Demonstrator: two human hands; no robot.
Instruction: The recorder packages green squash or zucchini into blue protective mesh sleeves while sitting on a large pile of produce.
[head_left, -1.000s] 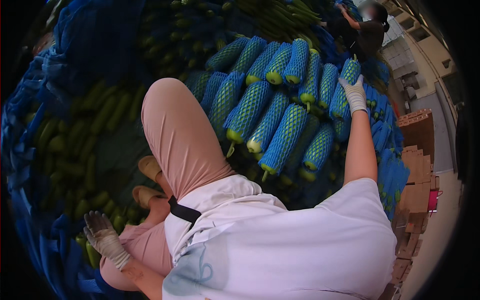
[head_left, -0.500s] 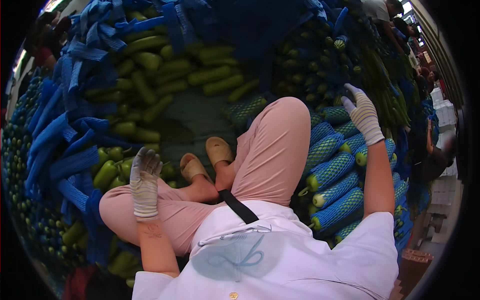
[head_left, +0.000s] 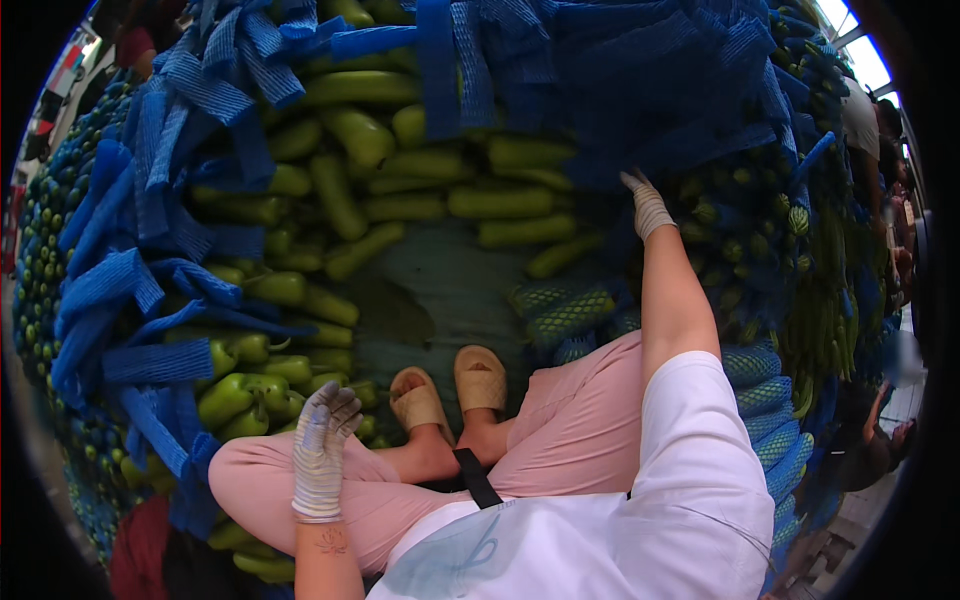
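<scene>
My left hand (head_left: 322, 455), in a striped white knit glove with grey fingers, is raised over my left thigh, with palm turned up. Its fingers curve slightly and stand apart, with nothing visible in them. Beside it lie long, glossy green vegetables (head_left: 240, 405) with stalks. My right hand (head_left: 650, 207), in a matching glove, is stretched forward at the lower edge of a dark blue heap of foam net sleeves (head_left: 650, 110). Its fingers are extended, and I see nothing held; whether the tips touch the heap cannot be told.
Loose blue net sleeves (head_left: 110, 285) hang over the left pile. Bare green vegetables (head_left: 500, 203) ring the area before my sandals (head_left: 480, 378). Vegetables in blue nets (head_left: 770, 400) are stacked by my right thigh. Other people (head_left: 885, 430) are at the right.
My right hand has moved forward and left, from above the netted stack to the dark blue heap. My left hand remains over my thigh. The view has shifted.
</scene>
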